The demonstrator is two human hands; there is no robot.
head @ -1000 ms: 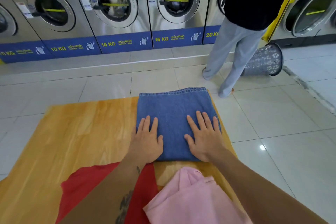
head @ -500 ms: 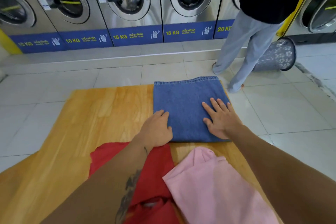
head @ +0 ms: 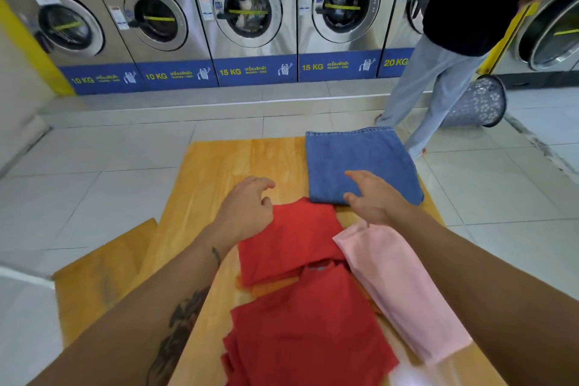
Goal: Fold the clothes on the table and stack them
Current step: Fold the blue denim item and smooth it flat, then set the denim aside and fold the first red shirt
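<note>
Two garments lie unfolded beside square-folded denim (head: 360, 163) on wood table (head: 238, 160).

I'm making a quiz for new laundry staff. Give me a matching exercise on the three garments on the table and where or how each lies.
Things:
1. jeans
2. red shirt
3. pink garment

States:
A. unfolded, spread in the middle of the table
B. folded, at the far right corner
C. near the right edge, overlapping a red one

Pairs: 1-B, 2-A, 3-C

Blue denim (head: 360, 163), red shirt (head: 300, 285), pink cloth (head: 398, 285); basket (head: 479, 102) grey, perhaps white-flowered; honey-yellow table (head: 225, 166).
</note>
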